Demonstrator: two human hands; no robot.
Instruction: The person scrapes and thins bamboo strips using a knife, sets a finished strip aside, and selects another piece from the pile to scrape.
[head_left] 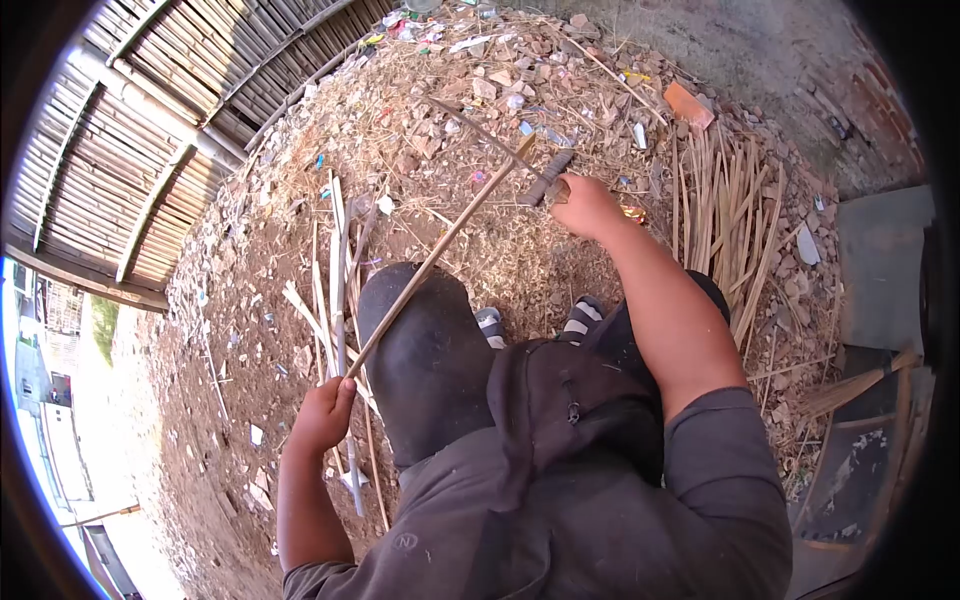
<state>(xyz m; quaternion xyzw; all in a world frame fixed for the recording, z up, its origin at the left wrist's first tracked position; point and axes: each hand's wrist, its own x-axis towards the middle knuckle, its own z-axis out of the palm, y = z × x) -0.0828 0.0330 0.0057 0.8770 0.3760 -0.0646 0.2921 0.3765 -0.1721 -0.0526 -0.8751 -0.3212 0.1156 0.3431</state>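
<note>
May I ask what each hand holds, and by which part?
Left hand: long brown wooden strip, near end. Right hand: slender dark blade, near end.

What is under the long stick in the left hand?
Seen from above, the stick crosses the left knee and ground. Whatever lies directly beneath it is covered.

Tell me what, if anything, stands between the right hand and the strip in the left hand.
Only the blade held in the right hand: in this view it crosses the long strip near its far end. A dark block appears to lie on the ground below. Nothing else visible stands between them.
</note>
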